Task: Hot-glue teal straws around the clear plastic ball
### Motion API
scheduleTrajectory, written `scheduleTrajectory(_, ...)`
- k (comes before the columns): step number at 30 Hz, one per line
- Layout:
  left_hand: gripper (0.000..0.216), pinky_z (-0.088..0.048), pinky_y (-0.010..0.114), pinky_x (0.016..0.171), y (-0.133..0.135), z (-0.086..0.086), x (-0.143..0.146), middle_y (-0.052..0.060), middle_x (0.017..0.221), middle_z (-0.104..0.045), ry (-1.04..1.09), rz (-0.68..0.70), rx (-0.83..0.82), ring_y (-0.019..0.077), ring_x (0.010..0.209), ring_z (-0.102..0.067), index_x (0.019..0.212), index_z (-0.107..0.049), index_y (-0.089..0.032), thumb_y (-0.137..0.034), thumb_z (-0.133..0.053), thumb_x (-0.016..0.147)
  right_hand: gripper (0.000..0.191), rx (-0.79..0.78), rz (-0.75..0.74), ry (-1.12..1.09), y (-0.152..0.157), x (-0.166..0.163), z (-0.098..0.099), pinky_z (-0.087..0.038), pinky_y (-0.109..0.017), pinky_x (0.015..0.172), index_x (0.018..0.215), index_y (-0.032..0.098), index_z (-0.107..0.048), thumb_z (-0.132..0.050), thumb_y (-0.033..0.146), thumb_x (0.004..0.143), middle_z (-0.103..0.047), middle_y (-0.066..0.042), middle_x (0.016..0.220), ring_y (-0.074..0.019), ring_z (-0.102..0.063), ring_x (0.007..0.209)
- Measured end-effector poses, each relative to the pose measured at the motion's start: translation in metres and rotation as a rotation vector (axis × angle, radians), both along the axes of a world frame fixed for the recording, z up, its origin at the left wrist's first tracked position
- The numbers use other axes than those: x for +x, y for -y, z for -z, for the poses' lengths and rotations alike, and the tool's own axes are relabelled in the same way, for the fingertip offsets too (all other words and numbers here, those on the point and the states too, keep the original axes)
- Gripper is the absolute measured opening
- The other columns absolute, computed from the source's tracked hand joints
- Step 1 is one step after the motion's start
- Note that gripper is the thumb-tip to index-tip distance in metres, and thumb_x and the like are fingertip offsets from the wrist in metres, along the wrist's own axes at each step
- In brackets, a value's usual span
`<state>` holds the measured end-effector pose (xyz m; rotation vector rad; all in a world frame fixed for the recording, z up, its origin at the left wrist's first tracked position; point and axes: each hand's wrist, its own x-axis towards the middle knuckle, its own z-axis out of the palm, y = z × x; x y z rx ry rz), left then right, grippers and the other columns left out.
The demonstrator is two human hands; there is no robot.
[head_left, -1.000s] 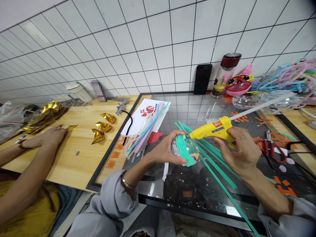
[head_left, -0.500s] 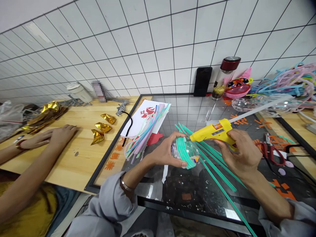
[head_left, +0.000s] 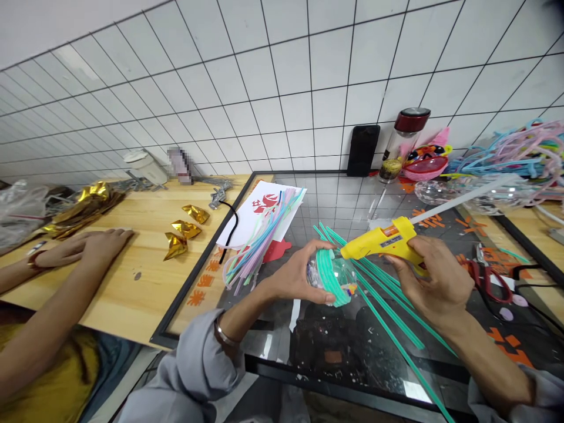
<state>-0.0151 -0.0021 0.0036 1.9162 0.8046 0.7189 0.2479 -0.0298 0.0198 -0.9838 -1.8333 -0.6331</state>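
My left hand [head_left: 297, 276] is wrapped around a clear plastic ball [head_left: 331, 275] that has teal pipe cleaners glued round it. My right hand [head_left: 436, 276] grips a yellow hot glue gun [head_left: 388, 239] with a white glue stick jutting out its back. The gun's nozzle points left and sits right above the ball's teal band. Long teal pipe cleaners [head_left: 388, 305] fan out across the dark glass surface [head_left: 335, 200] below both hands.
A bundle of pastel pipe cleaners [head_left: 259, 238] lies on white paper. Another person's hands [head_left: 92, 247] rest on the wooden table [head_left: 132, 282] near gold foil pieces [head_left: 185, 229]. A phone [head_left: 362, 150], a jar [head_left: 399, 144], red scissors [head_left: 484, 273] and tangled pipe cleaners [head_left: 520, 147] stand behind.
The glue gun's nozzle has come down closer to the ball's teal band. The other person's hand at left has let go of a gold piece and lies flat.
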Motion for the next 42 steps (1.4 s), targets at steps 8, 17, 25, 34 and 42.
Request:
scheduleTrajectory(8, 0.088, -0.045, 0.044, 0.101, -0.0003, -0.0020, 0.0009, 0.012, 0.128, -0.056, -0.011, 0.001, 0.005, 0.0316, 0.118, -0.055, 0.127, -0.046, -0.018, -0.044, -0.088, 0.054, 0.028, -0.024, 0.008, -0.030, -0.0008, 0.0002, 0.0054, -0.054, -0.030, 0.063, 0.109, 0.021, -0.055, -0.069, 0.022, 0.085, -0.068, -0.005, 0.086, -0.0201, -0.069, 0.073)
scheduleTrajectory(17, 0.089, -0.044, 0.045, 0.102, 0.0003, 0.0003, 0.0006, 0.011, 0.129, -0.056, -0.009, -0.012, -0.013, 0.0318, 0.118, -0.054, 0.127, -0.047, -0.020, -0.044, -0.088, 0.052, 0.030, -0.018, -0.014, -0.006, -0.0010, 0.0019, 0.0030, -0.054, -0.030, 0.066, 0.112, 0.020, -0.054, -0.067, 0.020, 0.085, -0.068, -0.005, 0.087, -0.0199, -0.068, 0.075)
scheduleTrajectory(25, 0.087, -0.044, 0.044, 0.101, 0.0002, 0.0005, 0.0009, 0.011, 0.129, -0.056, -0.002, -0.006, 0.005, 0.0310, 0.117, -0.055, 0.128, -0.048, -0.019, -0.044, -0.087, 0.054, 0.027, -0.019, 0.011, -0.004, -0.0010, 0.0030, 0.0047, -0.054, -0.030, 0.064, 0.110, 0.021, -0.053, -0.067, 0.022, 0.087, -0.067, -0.004, 0.085, -0.0192, -0.068, 0.074)
scheduleTrajectory(34, 0.087, -0.044, 0.043, 0.101, -0.0002, 0.0001, 0.0007, 0.011, 0.130, -0.056, 0.006, 0.000, 0.025, 0.0304, 0.115, -0.056, 0.127, -0.048, -0.021, -0.046, -0.087, 0.054, 0.027, -0.008, 0.010, -0.019, -0.0008, 0.0012, 0.0030, -0.053, -0.031, 0.063, 0.111, 0.022, -0.054, -0.066, 0.022, 0.087, -0.068, -0.004, 0.084, -0.0199, -0.068, 0.072)
scheduleTrajectory(42, 0.086, -0.045, 0.043, 0.100, -0.0004, 0.0013, 0.0007, 0.011, 0.129, -0.056, 0.019, 0.007, 0.034, 0.0299, 0.114, -0.056, 0.127, -0.048, -0.020, -0.046, -0.087, 0.055, 0.027, -0.028, -0.017, -0.038, -0.0031, 0.0023, 0.0042, -0.053, -0.029, 0.061, 0.110, 0.020, -0.054, -0.067, 0.021, 0.086, -0.066, -0.005, 0.084, -0.0189, -0.066, 0.072)
